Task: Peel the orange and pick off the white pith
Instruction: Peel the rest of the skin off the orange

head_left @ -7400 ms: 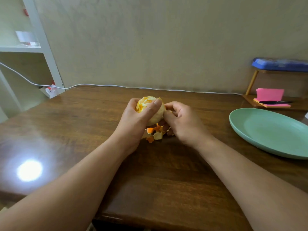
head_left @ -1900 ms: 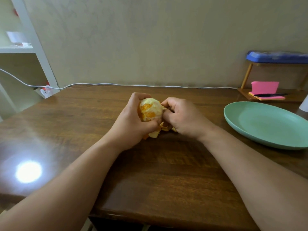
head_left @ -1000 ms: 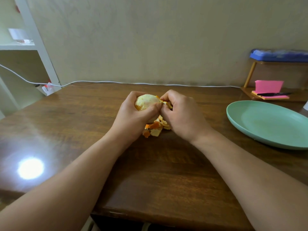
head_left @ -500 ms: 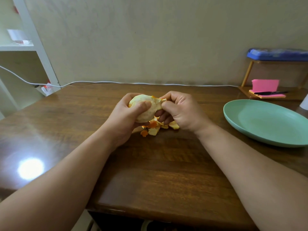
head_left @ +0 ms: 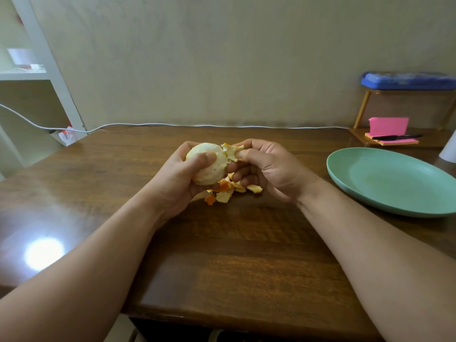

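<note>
The orange (head_left: pixel 209 166) is mostly bare of rind and covered in pale pith. My left hand (head_left: pixel 177 178) grips it from the left and below, thumb across its front. My right hand (head_left: pixel 266 169) pinches a flap of peel (head_left: pixel 230 151) between thumb and forefinger at the orange's upper right; the flap is still joined to the fruit. Both hands hover just above the wooden table (head_left: pixel 222 255). A small heap of torn peel pieces (head_left: pixel 228 191) lies on the table under them.
A green plate (head_left: pixel 389 183) sits at the right. Behind it stand pink sticky notes with a pen (head_left: pixel 392 138) on a small stand, and a blue box (head_left: pixel 407 81) above. A white cable (head_left: pixel 148 125) runs along the table's far edge. White shelves (head_left: pixel 37 75) stand at the left.
The left hand has turned the orange so its pith side faces me. The right hand has taken hold of a peel flap at the top and pulled it away to the right.
</note>
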A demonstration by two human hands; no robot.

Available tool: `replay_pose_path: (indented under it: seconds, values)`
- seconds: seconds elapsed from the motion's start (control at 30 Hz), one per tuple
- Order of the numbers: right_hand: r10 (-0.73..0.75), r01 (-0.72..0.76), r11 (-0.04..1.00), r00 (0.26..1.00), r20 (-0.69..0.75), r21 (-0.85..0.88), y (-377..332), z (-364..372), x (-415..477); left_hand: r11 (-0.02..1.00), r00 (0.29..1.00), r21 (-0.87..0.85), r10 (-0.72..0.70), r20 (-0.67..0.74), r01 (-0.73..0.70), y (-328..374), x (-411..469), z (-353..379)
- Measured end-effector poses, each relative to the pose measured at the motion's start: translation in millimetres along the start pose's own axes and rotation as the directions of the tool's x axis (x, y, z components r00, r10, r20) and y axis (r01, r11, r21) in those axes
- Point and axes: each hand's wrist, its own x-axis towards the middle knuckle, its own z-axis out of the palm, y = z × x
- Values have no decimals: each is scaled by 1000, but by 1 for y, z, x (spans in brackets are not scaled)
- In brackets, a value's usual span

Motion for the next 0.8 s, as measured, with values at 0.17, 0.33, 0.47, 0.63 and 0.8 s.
replay_pose_path:
  seconds: [0.17,0.33,0.47,0.63,0.8]
  values:
    - [-105,88,831,994,0,-550,-4,1,-4,958,993,270,108,-38,-94,-1,0,-3]
    - [-132,130,632,989,59,-764,-12,2,-7,811,971,549,240,9,-205,3,-7,-5]
    - [-107,153,385,987,121,-910,-16,1,-7,754,967,612,245,72,-237,5,-10,-4]
    - [-37,132,309,991,127,-942,-17,2,-7,712,966,657,235,111,-249,6,-12,-1]
    - [61,90,225,992,106,-970,-17,7,-10,759,965,597,228,130,-260,2,-14,3]
